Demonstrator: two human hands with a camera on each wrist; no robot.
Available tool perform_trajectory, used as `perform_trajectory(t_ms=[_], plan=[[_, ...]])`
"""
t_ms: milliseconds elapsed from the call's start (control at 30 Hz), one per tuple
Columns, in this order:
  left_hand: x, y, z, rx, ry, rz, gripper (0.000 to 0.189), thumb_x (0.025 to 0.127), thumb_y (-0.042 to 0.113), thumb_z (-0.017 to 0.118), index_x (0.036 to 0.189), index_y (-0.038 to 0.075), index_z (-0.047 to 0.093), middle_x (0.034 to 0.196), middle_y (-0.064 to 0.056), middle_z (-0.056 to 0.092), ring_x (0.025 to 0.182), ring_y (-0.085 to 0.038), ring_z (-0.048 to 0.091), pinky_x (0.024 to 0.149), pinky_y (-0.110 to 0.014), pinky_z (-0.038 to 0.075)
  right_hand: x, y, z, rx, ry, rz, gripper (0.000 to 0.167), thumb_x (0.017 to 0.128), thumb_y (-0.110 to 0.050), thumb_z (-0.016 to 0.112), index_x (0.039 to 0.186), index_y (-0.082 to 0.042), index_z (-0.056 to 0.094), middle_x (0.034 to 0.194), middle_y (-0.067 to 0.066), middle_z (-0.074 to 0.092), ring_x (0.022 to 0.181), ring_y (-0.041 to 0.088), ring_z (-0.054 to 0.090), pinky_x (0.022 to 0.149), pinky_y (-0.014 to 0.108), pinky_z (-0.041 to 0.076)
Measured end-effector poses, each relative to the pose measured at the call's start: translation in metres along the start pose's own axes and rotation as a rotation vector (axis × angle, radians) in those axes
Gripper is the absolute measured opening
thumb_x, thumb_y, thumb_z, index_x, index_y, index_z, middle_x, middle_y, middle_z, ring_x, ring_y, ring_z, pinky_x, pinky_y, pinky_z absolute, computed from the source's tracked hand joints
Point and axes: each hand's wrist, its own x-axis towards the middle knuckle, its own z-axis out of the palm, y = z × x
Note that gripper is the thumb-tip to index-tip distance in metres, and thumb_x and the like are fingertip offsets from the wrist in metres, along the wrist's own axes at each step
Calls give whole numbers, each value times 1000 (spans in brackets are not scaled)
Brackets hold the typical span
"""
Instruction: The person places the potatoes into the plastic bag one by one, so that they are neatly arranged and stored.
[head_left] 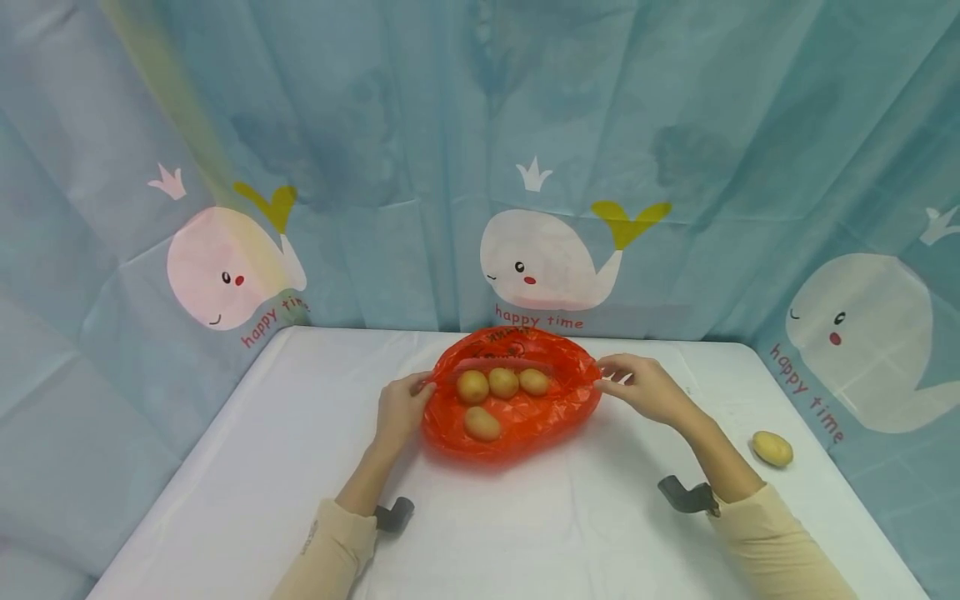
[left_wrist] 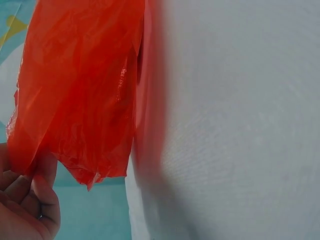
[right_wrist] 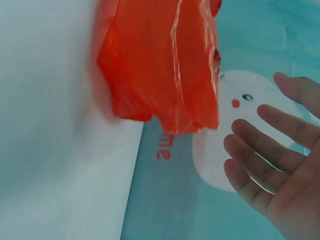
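Observation:
A red plastic bag lies on the white table with its mouth spread upward. Several potatoes show inside it, three in a row at the back and one nearer the front. At the bag's left edge my left hand pinches the plastic between thumb and fingers; the left wrist view shows the bag's edge hanging from that grip. My right hand is at the right edge of the bag. In the right wrist view its fingers are spread, beside the bag and apart from it.
A single potato sits on the table to the right, beyond my right forearm. Blue curtains printed with whales stand around the back and sides of the table. Dark wrist mounts are strapped at both sleeves.

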Motion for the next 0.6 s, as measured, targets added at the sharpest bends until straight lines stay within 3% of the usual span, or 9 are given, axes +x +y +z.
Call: perform_trajectory(t_ms=[600], plan=[[-2,0,0,13,7,2,31,95,18,64,124,6,67,119,-15,70,112,-32,66,91,-42,56,-24,25,-28,-52,68,113,40,94,-27,65,123,1,62,111,18,69,97,30,64,85,49,57]])
